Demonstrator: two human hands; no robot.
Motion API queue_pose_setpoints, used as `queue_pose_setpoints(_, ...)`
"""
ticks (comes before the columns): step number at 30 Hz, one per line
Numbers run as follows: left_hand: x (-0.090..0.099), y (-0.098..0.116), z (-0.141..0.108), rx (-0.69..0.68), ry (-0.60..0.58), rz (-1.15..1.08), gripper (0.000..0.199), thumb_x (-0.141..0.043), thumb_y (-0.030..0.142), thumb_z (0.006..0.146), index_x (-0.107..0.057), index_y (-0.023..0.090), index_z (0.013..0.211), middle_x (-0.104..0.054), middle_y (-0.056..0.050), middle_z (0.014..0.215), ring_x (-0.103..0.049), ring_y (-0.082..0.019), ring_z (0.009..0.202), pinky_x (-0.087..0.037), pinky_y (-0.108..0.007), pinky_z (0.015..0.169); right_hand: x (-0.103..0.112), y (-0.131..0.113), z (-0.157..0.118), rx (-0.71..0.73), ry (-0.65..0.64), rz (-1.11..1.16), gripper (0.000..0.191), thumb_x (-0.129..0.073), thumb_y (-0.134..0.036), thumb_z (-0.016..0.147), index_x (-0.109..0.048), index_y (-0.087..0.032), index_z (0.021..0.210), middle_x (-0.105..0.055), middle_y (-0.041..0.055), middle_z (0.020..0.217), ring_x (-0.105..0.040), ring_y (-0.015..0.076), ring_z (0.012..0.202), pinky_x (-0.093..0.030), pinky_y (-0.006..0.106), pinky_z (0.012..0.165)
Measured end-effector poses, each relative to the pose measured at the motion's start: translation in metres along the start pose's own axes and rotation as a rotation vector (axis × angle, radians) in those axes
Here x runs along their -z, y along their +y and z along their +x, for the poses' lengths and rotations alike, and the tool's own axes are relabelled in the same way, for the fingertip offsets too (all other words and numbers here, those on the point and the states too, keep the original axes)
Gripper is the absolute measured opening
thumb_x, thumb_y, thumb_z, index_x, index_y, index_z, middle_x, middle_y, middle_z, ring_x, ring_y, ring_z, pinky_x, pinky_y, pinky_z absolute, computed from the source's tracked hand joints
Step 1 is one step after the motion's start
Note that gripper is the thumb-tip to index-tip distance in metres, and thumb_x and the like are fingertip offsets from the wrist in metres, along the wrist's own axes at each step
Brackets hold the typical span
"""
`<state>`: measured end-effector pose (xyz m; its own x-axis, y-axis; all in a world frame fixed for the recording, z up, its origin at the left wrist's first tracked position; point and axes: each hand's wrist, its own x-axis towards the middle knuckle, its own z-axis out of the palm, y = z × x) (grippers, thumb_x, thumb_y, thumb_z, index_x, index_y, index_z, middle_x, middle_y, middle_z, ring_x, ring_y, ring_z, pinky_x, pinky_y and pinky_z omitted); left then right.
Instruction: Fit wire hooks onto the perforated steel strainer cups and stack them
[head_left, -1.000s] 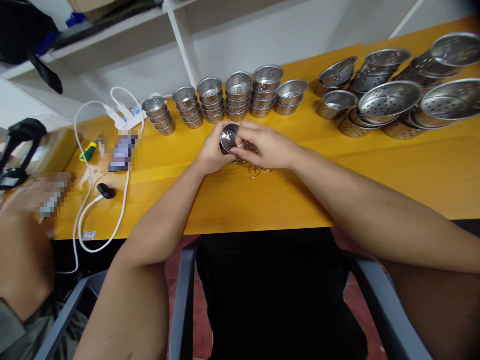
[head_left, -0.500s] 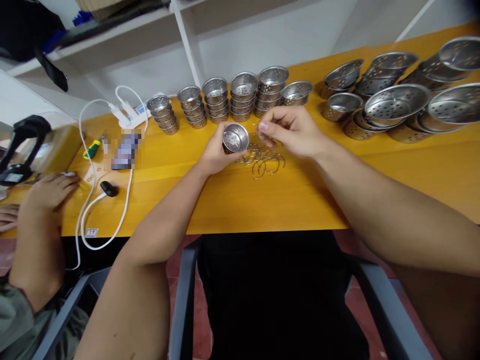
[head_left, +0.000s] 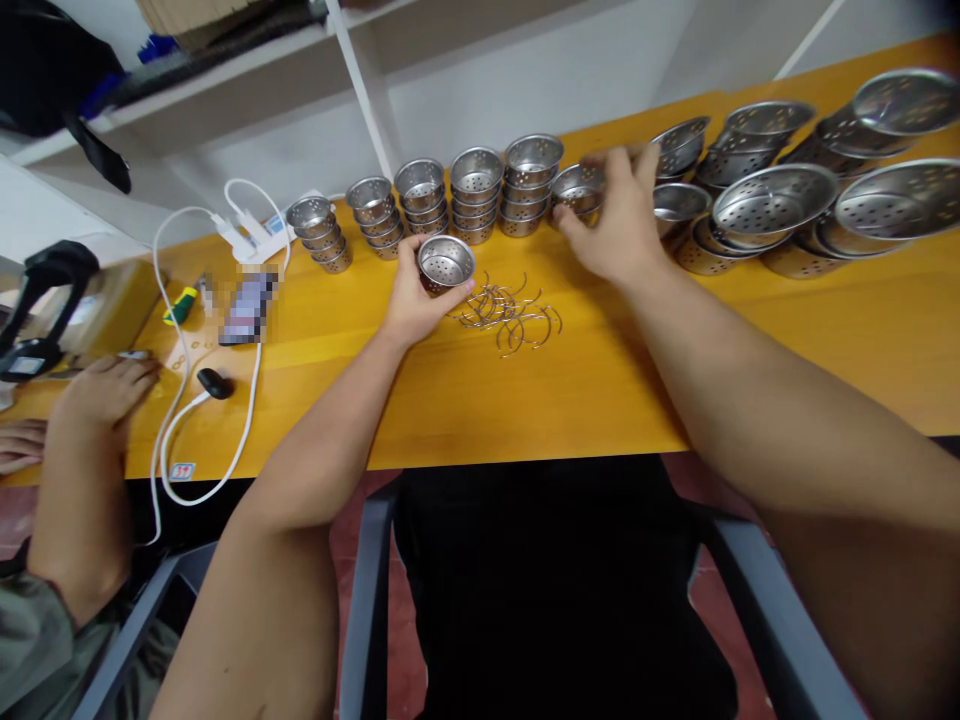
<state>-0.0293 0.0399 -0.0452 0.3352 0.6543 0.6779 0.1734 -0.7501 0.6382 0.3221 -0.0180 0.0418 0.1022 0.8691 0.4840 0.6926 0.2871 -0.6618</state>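
While the left hand (head_left: 411, 298) holds a cup (head_left: 446, 262) over the desk (head_left: 525, 410), unstacked, the right hand (head_left: 621, 222) is spread wide at the short far stack (head_left: 576, 186), contact unclear. Five taller stacks (head_left: 478, 190) stand left of it; wires (head_left: 511, 312) lie loose near the cup. Looks part-done.

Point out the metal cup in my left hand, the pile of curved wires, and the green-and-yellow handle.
metal cup (head_left: 447, 264): head view, perforated inside.
curved wires (head_left: 505, 314): head view, middle of the tangle.
green-and-yellow handle (head_left: 180, 305): head view, middle of the grip.
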Motion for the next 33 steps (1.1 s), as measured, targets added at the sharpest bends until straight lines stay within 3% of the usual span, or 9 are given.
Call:
queue_pose_setpoints(4,-0.001,0.001,0.0,-0.013,-0.003,-0.003,0.108,-0.103,0.09,0.098,-0.044,0.038,0.173,-0.064,-0.008,0.158,-0.076,-0.035,0.153,-0.063,-0.055,0.14,-0.008,0.02,0.009,-0.185,-0.04,-0.148,0.052,-0.093,-0.041,0.113,-0.074,-0.036,0.16,-0.049,0.0151,0.195,-0.039,0.0477,0.186,-0.03,0.075,0.159)
queue_pose_setpoints(7,-0.002,0.0,0.0,-0.014,0.0,-0.015,0.107,-0.101,0.094,0.097,-0.046,0.037,0.17,-0.065,-0.008,0.156,-0.079,-0.033,0.147,-0.066,-0.054,0.136,-0.013,0.021,0.013,-0.269,-0.072,-0.183,0.042,-0.089,-0.03,0.114,-0.077,-0.021,0.154,-0.056,0.0248,0.185,-0.06,0.044,0.172,-0.044,0.066,0.152)
queue_pose_setpoints(11,-0.003,-0.002,0.0,-0.017,-0.012,-0.031,0.107,-0.103,0.092,0.097,-0.046,0.038,0.171,-0.066,-0.007,0.155,-0.079,-0.033,0.146,-0.066,-0.055,0.136,-0.007,0.013,0.017,-0.316,-0.078,-0.22,0.039,-0.094,-0.023,0.11,-0.08,-0.012,0.145,-0.067,0.0269,0.168,-0.08,0.0366,0.137,-0.059,0.054,0.136)
queue_pose_setpoints(20,0.0,-0.002,-0.001,0.009,-0.061,-0.017,0.11,-0.104,0.087,0.099,-0.044,0.037,0.176,-0.065,-0.009,0.159,-0.075,-0.036,0.155,-0.062,-0.059,0.142,0.008,0.005,0.013,-0.299,-0.08,-0.252,0.038,-0.102,-0.021,0.102,-0.08,-0.014,0.132,-0.072,0.0239,0.16,-0.079,0.0358,0.132,-0.058,0.055,0.13)
queue_pose_setpoints(24,0.0,0.0,-0.001,0.02,-0.061,-0.029,0.109,-0.105,0.088,0.097,-0.045,0.037,0.174,-0.065,-0.009,0.158,-0.075,-0.035,0.152,-0.063,-0.059,0.141,0.009,0.01,0.019,-0.239,0.084,-0.184,0.034,-0.101,-0.02,0.102,-0.073,-0.019,0.121,-0.073,0.0205,0.152,-0.077,0.0344,0.134,-0.061,0.054,0.127)
queue_pose_setpoints(26,0.0,0.002,0.0,0.028,-0.05,-0.035,0.109,-0.106,0.089,0.095,-0.047,0.037,0.171,-0.066,-0.009,0.157,-0.077,-0.035,0.15,-0.064,-0.058,0.139,0.011,0.013,0.02,-0.092,0.251,-0.121,0.036,-0.099,-0.025,0.103,-0.066,-0.024,0.118,-0.074,0.0164,0.143,-0.076,0.0334,0.134,-0.064,0.052,0.121)
queue_pose_setpoints(29,0.0,0.003,0.0,0.029,-0.05,-0.038,0.109,-0.105,0.09,0.096,-0.047,0.036,0.17,-0.066,-0.008,0.156,-0.077,-0.034,0.149,-0.064,-0.058,0.139,0.016,0.014,0.019,0.192,0.462,-0.017,0.03,-0.082,-0.05,0.119,-0.06,-0.029,0.122,-0.071,0.0146,0.138,-0.076,0.0307,0.129,-0.068,0.051,0.109)
queue_pose_setpoints(31,0.0,0.003,0.0,0.027,-0.057,-0.031,0.108,-0.104,0.089,0.097,-0.046,0.036,0.171,-0.066,-0.008,0.156,-0.077,-0.034,0.15,-0.064,-0.058,0.139,0.019,0.013,0.017,0.238,0.505,-0.002,0.04,-0.06,-0.071,0.129,-0.06,-0.031,0.123,-0.07,0.0151,0.139,-0.076,0.031,0.131,-0.069,0.053,0.106)
queue_pose_setpoints(33,0.001,0.003,0.0,0.02,-0.062,-0.027,0.108,-0.104,0.089,0.098,-0.046,0.036,0.172,-0.066,-0.008,0.157,-0.077,-0.034,0.151,-0.063,-0.058,0.14,0.023,0.012,0.016,0.171,0.501,-0.034,0.053,-0.048,-0.083,0.131,-0.06,-0.032,0.122,-0.069,0.0161,0.142,-0.074,0.0343,0.139,-0.07,0.059,0.114)
